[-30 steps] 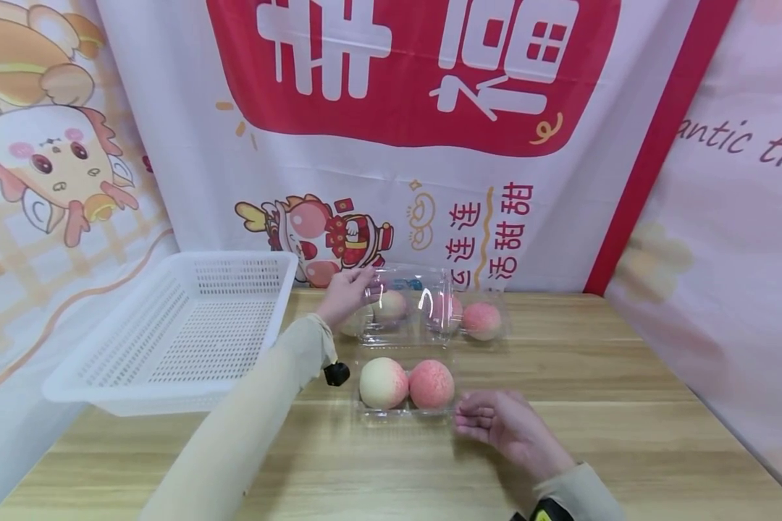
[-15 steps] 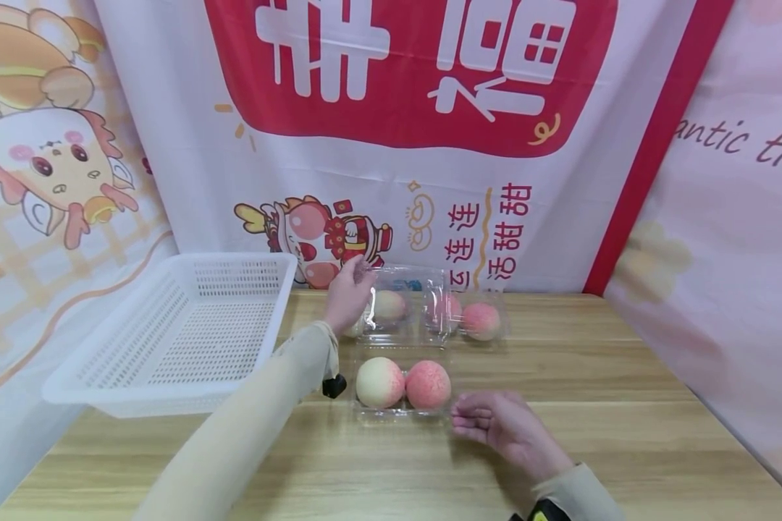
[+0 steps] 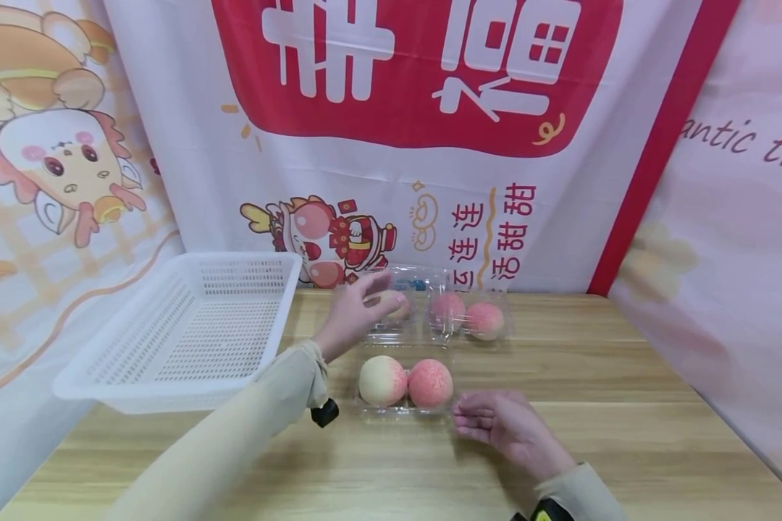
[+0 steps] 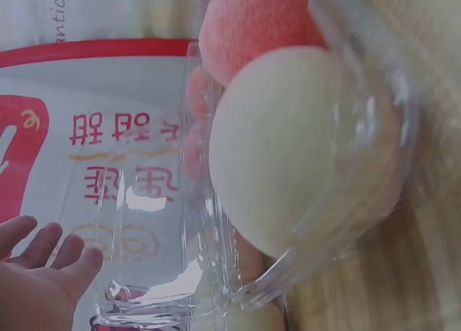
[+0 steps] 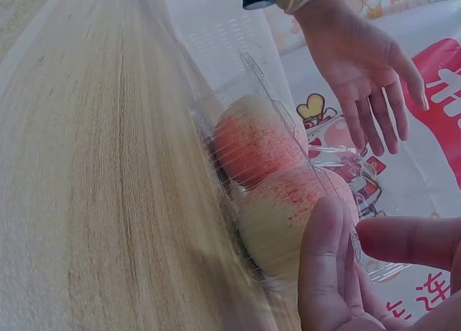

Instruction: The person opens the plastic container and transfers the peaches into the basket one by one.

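Observation:
A clear plastic clamshell box stands on the table with its lid raised at the back. Inside sit a cream-and-pink peach and a pinker peach, side by side. My right hand is at the box's right end; in the right wrist view its thumb and forefinger pinch the rim corner. My left hand hovers behind and left of the box, near the raised lid, fingers spread and holding nothing. The right wrist view shows that left palm facing the lid.
Behind the raised lid, more clear boxes hold peaches, among them a pink peach at the right. A white perforated plastic basket stands at the left. Printed cloth hangs along the back of the wooden table.
My left hand has drawn off the lid's left edge, shifted right in front of the back peaches and spread its fingers. My right hand keeps its place at the box.

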